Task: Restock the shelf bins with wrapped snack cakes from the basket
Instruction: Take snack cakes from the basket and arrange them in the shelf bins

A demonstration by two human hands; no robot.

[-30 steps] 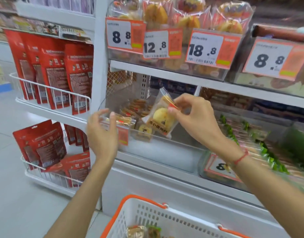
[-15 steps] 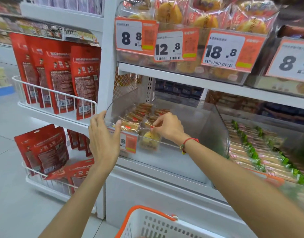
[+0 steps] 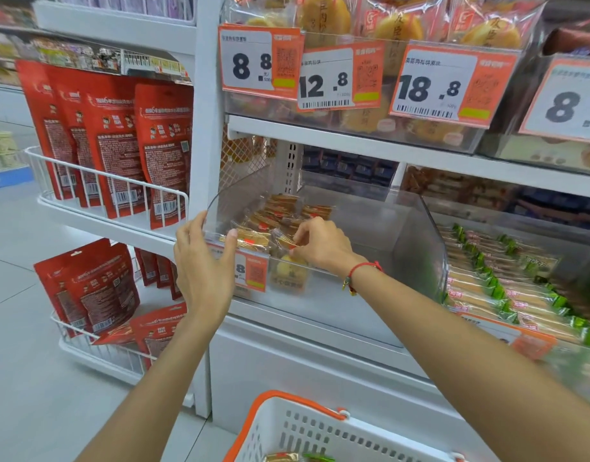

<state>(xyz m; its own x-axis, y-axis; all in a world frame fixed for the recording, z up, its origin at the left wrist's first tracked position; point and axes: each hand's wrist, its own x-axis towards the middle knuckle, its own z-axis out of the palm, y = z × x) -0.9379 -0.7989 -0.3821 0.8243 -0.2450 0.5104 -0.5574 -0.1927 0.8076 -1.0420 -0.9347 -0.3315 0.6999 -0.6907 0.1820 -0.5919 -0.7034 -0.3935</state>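
A clear plastic shelf bin (image 3: pixel 370 248) sits on the middle shelf, with several wrapped snack cakes (image 3: pixel 280 211) lying in its left part. My left hand (image 3: pixel 203 261) grips the bin's front left corner, thumb over the rim. My right hand (image 3: pixel 320 245) reaches inside the bin and pinches the top of a wrapped yellow cake (image 3: pixel 288 273) that stands against the front wall. Below, the white basket with orange rim (image 3: pixel 287 425) holds a few wrapped cakes (image 3: pixel 283 457) at the frame's bottom edge.
Price tags (image 3: pixel 260 61) hang on the upper bins of round cakes. A neighbouring bin of green-wrapped bars (image 3: pixel 507 288) sits to the right. Red pouches (image 3: pixel 120 145) fill wire racks on the left. Grey floor lies lower left.
My right hand carried the yellow cake from in front of the bin down into it and now holds it against the front wall. My left hand stays on the bin's corner.
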